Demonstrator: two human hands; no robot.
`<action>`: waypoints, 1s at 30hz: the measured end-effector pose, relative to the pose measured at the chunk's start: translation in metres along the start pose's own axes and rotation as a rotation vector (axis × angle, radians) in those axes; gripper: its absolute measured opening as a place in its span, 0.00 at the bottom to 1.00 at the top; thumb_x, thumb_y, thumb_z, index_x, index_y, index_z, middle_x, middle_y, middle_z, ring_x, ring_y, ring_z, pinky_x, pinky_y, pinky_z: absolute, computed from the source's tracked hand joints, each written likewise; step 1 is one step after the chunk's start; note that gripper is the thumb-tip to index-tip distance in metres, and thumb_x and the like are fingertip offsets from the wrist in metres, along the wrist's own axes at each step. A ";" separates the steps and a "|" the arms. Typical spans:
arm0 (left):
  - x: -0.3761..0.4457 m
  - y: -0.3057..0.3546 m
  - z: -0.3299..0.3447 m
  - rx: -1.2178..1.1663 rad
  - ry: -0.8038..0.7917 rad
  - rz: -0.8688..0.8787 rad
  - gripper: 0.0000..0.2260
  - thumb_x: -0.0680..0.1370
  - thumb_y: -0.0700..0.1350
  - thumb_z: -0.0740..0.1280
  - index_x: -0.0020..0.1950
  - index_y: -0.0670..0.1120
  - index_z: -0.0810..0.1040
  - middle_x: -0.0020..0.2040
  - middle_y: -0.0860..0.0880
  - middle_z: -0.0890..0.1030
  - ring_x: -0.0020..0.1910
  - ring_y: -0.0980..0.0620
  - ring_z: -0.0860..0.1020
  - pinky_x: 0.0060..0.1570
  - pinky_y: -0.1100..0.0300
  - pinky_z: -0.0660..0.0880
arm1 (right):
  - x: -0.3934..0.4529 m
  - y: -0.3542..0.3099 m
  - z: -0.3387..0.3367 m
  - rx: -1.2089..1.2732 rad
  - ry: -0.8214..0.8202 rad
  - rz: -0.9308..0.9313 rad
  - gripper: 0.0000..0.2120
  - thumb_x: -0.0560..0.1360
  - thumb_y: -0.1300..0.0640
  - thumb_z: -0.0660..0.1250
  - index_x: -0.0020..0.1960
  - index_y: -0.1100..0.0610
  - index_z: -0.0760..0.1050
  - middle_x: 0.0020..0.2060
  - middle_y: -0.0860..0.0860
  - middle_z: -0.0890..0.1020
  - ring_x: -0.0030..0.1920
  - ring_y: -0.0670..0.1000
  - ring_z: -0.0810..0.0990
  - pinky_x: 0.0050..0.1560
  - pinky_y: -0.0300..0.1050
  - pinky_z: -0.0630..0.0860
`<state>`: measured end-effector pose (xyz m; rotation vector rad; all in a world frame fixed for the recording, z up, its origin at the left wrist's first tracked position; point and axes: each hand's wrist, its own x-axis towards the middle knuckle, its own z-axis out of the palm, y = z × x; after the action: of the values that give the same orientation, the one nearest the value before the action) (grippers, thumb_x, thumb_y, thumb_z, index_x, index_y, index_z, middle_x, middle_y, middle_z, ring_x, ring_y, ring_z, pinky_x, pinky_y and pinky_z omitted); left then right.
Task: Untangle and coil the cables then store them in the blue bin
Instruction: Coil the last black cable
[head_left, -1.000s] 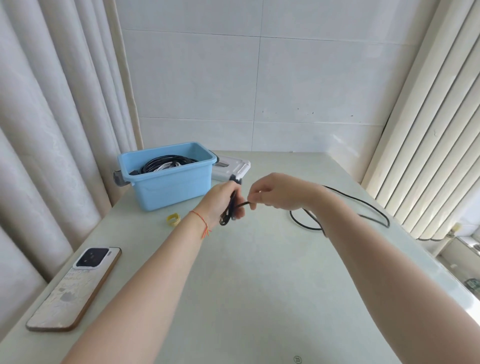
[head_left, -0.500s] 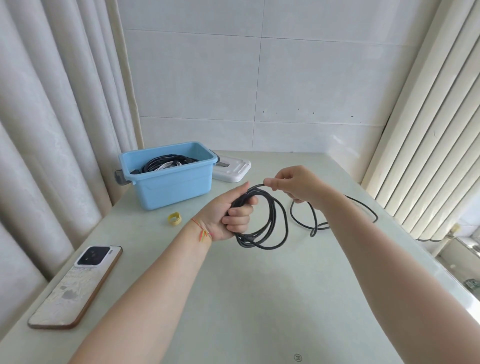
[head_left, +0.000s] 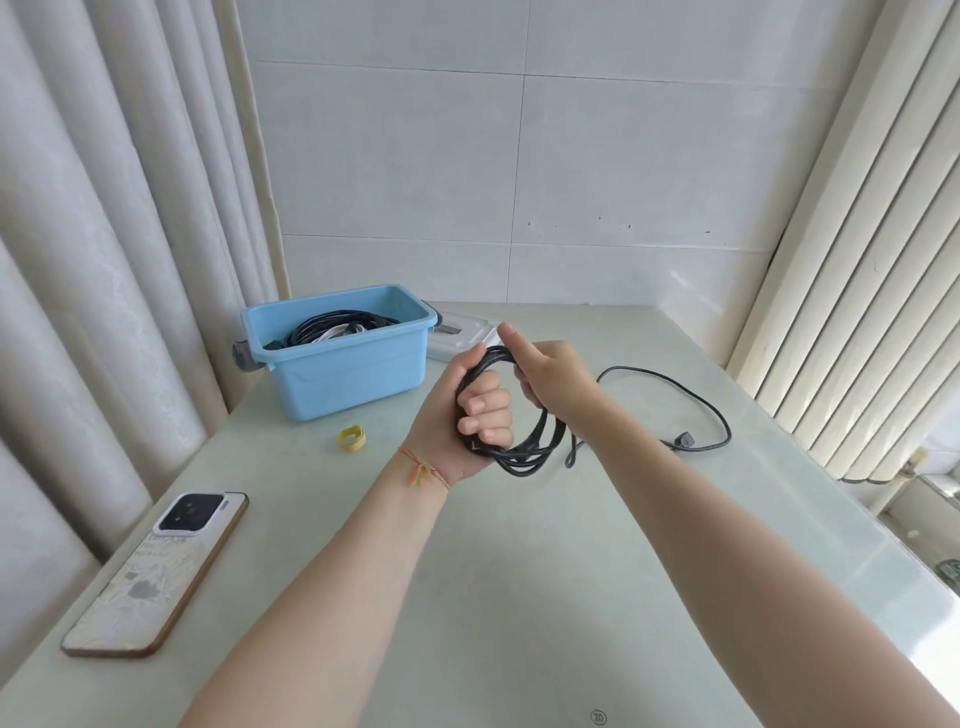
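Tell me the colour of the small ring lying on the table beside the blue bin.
Yellow. The small ring shows clearly in the head view.

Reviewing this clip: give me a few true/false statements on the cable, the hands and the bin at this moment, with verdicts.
1. The left hand grips a coil of black cable. True.
2. The blue bin is empty. False: cables already lie in it.
3. The cable's free end with its plug lies on the table. True.
4. The phone lies to the right of the bin. False: it lies near the left table edge.
5. The right hand is on the coil's top. True.
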<state>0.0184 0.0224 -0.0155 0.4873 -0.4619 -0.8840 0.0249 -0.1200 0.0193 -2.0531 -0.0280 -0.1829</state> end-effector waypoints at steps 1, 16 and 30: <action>0.000 0.000 0.001 -0.038 -0.099 -0.027 0.22 0.81 0.52 0.58 0.29 0.45 0.70 0.23 0.49 0.74 0.17 0.53 0.68 0.23 0.62 0.71 | 0.000 0.000 0.002 0.005 -0.008 0.004 0.30 0.77 0.34 0.59 0.28 0.56 0.63 0.19 0.49 0.67 0.21 0.48 0.63 0.28 0.40 0.63; -0.019 0.054 -0.021 -0.006 0.553 0.675 0.22 0.83 0.55 0.56 0.31 0.49 0.68 0.24 0.54 0.63 0.21 0.57 0.63 0.25 0.65 0.66 | 0.001 0.054 -0.061 -0.195 -0.418 0.227 0.05 0.75 0.58 0.68 0.46 0.61 0.78 0.35 0.52 0.81 0.33 0.52 0.78 0.39 0.44 0.75; 0.008 0.023 0.012 0.984 0.594 0.310 0.19 0.84 0.51 0.58 0.36 0.44 0.71 0.37 0.46 0.82 0.38 0.49 0.82 0.44 0.59 0.78 | -0.016 -0.022 -0.013 -0.858 -0.596 -0.141 0.11 0.80 0.60 0.60 0.49 0.55 0.82 0.34 0.46 0.76 0.36 0.45 0.73 0.35 0.35 0.67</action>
<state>0.0300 0.0259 0.0088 1.4835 -0.3803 -0.1262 0.0052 -0.1204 0.0423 -2.8898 -0.5441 0.4101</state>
